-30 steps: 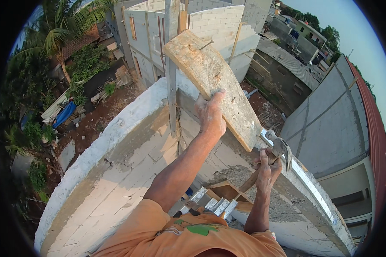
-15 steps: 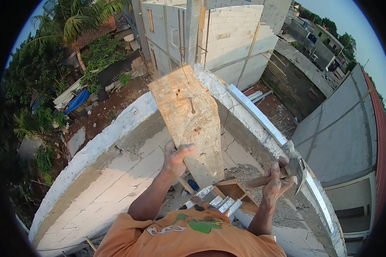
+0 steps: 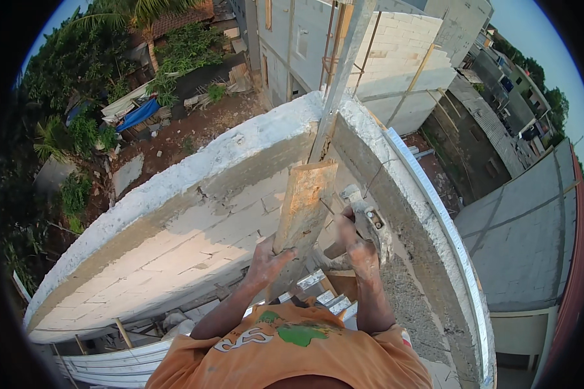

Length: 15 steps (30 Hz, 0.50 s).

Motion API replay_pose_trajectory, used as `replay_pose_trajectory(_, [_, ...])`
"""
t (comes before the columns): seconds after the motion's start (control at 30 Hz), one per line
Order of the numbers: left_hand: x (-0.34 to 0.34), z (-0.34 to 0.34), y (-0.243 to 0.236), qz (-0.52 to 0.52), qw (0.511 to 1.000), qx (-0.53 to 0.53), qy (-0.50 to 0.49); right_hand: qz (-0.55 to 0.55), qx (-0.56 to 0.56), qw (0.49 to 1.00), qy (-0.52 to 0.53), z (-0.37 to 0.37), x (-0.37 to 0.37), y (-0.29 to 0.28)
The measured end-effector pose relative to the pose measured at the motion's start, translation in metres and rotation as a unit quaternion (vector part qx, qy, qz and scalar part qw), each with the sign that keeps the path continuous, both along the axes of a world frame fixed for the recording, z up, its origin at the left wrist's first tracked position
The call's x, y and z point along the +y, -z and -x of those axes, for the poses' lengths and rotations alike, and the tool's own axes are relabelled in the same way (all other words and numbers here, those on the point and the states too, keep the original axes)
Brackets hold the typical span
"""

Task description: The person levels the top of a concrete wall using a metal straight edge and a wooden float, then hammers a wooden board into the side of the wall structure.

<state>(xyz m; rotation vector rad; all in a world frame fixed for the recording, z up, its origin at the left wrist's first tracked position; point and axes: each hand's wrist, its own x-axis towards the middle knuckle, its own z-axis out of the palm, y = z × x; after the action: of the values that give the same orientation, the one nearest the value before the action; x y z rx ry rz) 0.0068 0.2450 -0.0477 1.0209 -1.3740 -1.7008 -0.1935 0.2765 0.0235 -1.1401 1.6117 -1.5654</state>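
Observation:
My left hand (image 3: 266,262) grips the edge of a rough wooden board (image 3: 300,211), fingers wrapped round its left side. The board is tilted, its top pointing to the wall corner. A nail (image 3: 328,207) sticks out from its right side. In my closed right hand (image 3: 362,251) is a claw hammer (image 3: 381,235). Its head is close to the nail; whether they touch I cannot tell. Part of the hammer's handle is hidden behind my fingers.
Concrete-topped block walls (image 3: 240,148) meet at a corner ahead, by an upright metal post (image 3: 344,71). A long metal strip (image 3: 428,194) runs along the right wall top. Wooden and metal pieces (image 3: 336,301) lie below my hands. Rubble ground (image 3: 152,152) drops away left.
My right hand has brought the hammer left and inward to the board. The board has turned from broad face up to a narrower, more edge-on view, and its top is lower.

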Motion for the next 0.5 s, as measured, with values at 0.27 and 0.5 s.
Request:
replay_pose_trajectory(0.27, [0.007,-0.006,0.0,-0.017,1.0,-0.02,-0.004,0.164,0.05,0.985,-0.024,-0.016,-0.023,0.025])
replay_pose_trajectory(0.5, [0.015,-0.015,0.013,0.009,0.999,-0.028,0.026,0.111,0.186,0.975,0.043,-0.023,-0.028,0.054])
